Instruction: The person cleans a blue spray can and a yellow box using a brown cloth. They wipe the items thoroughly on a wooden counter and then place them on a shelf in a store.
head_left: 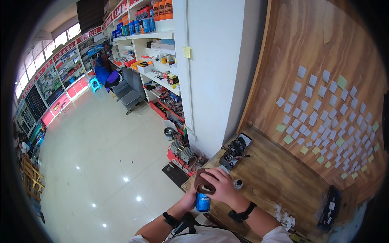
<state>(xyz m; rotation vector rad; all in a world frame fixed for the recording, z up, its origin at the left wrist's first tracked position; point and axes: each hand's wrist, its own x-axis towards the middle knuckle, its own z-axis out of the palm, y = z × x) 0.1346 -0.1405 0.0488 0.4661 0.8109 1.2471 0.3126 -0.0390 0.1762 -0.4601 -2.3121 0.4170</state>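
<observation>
Just in front of my body, my right hand (221, 185) is closed on a brown cloth-like roll (201, 178), its fingers bent over the top and right side. A pale inner layer shows in the roll's opening. Directly below the roll is a blue can (203, 203) with pale lettering. My left hand (189, 200) wraps the can's left side, its fingertips hidden behind. Whether the roll is around the can or only resting against it, I cannot tell. A small clear bottle with a dark top (238, 184) stands on the wooden table just right of my right hand.
The wooden table (263, 174) carries a box of black cables (235, 151) and white plastic pieces (285, 218). A red air compressor (182, 156) sits on the floor beyond its left edge. Stocked shelves (162, 79), grey seats (129, 91) and a note-covered wooden board (316, 109) surround me.
</observation>
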